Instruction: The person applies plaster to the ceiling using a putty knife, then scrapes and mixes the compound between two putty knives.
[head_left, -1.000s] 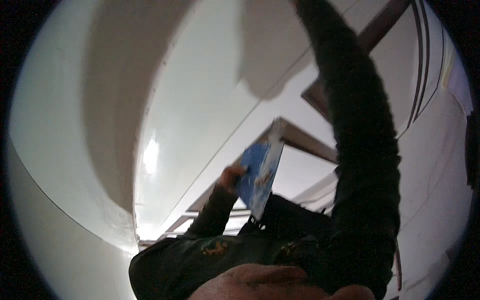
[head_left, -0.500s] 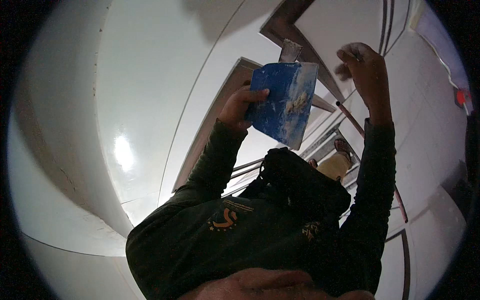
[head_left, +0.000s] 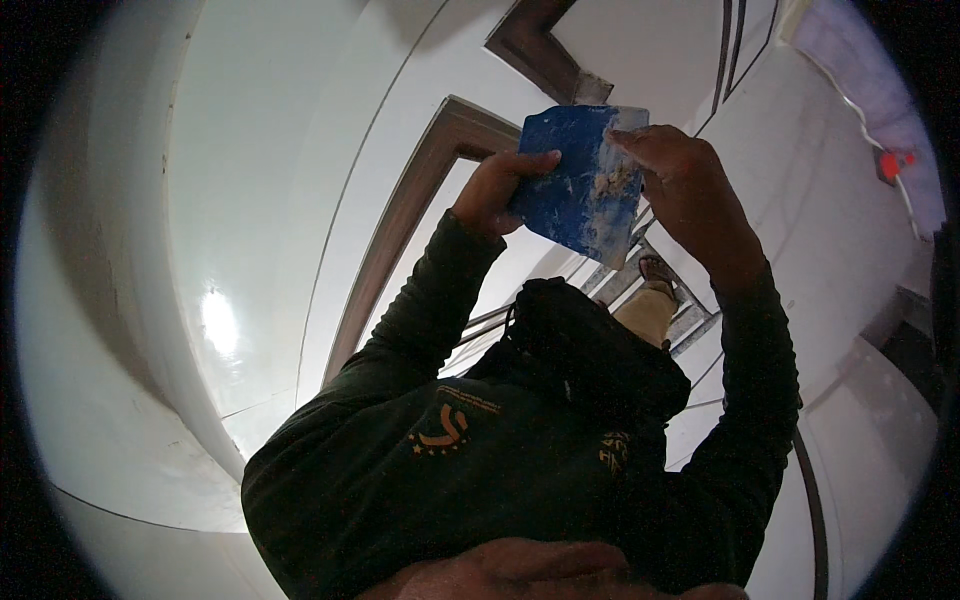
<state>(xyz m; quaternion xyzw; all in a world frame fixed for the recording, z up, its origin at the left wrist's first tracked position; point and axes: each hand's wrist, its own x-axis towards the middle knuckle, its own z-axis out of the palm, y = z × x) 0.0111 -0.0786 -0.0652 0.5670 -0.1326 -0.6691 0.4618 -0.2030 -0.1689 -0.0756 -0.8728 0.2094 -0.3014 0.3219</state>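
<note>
Blue board (head_left: 568,185), right side pale-crusted

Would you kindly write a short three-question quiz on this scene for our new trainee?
1. Multiple choice: what colour is the unsmeared part of the flat plate? A: red; B: blue; C: yellow.
2. True or false: the left hand grips the flat plate with its thumb over the face.
3. Fill in: the pale smear lies on the side of the flat plate nearer the ____ hand.

Key: 1. B; 2. true; 3. right, as in right hand.
</note>
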